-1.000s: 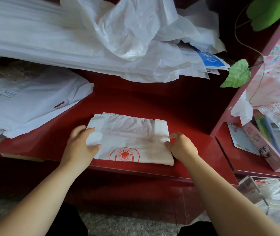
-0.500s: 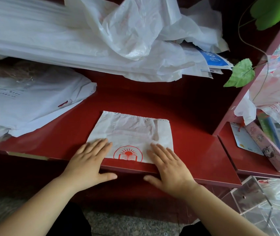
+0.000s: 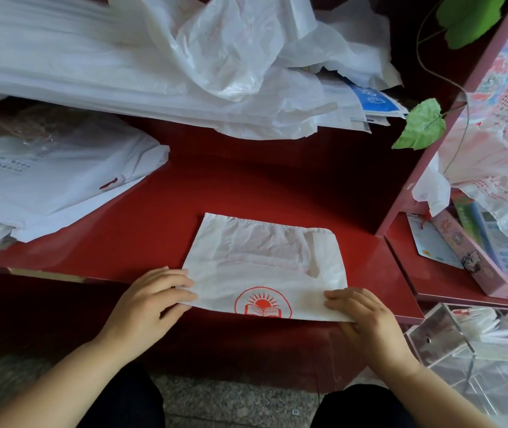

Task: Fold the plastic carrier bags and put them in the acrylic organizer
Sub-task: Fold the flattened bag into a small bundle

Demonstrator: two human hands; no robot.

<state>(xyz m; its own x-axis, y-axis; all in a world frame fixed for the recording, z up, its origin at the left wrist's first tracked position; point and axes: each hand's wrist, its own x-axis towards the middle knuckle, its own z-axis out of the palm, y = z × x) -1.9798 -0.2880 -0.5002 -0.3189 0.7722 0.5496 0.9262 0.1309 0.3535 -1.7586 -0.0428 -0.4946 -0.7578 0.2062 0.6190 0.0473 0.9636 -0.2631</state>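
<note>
- Half a second ago both hands lay flat on the folded carrier bag [image 3: 262,261]. They now sit farther apart, one at each of its near corners.
- The red counter [image 3: 246,180] carries the bag at its front edge, with the red sun-and-book logo side nearest the person.
- A heap of loose white bags [image 3: 160,57] fills the back of the counter.
- A flat stack of white bags [image 3: 48,180] lies at the left, well apart from the folded one.
- The acrylic organizer [image 3: 441,338] stands below and to the right of the counter, with folded bags inside.
- The left hand [image 3: 150,301] pinches the bag's near left corner, fingers curled on top and thumb under the edge.
- The right hand [image 3: 367,319] grips the near right corner the same way.
- A green leaf [image 3: 421,125] hangs by the counter's right wall.
</note>
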